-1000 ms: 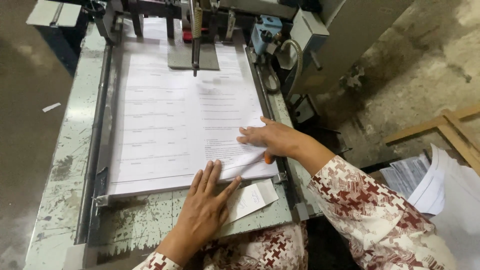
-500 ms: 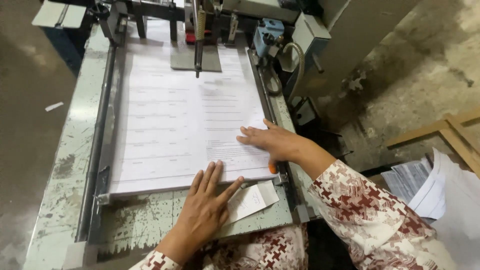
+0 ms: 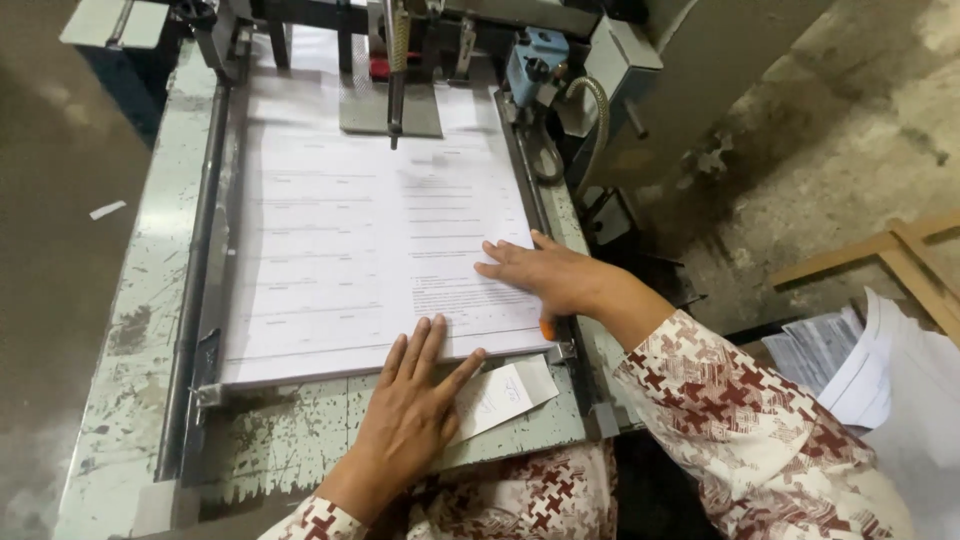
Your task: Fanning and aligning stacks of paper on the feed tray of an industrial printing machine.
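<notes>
A thick stack of white printed sheets lies on the worn pale-green machine table, squared between metal side guides. My left hand lies flat with spread fingers over the stack's near edge and on a small white paper slip. My right hand rests palm down on the stack's right near corner, fingers pointing left. A small orange item shows under that hand; I cannot make out what it is. Both sleeves carry a red and cream pattern.
A metal clamp and rod stand at the stack's far end, with a blue part and grey housing to the right. Loose printed sheets and a wooden frame lie on the concrete floor at right.
My right hand has flattened onto the stack's right corner, where the lifted sheet edge has gone down. My left hand has barely shifted.
</notes>
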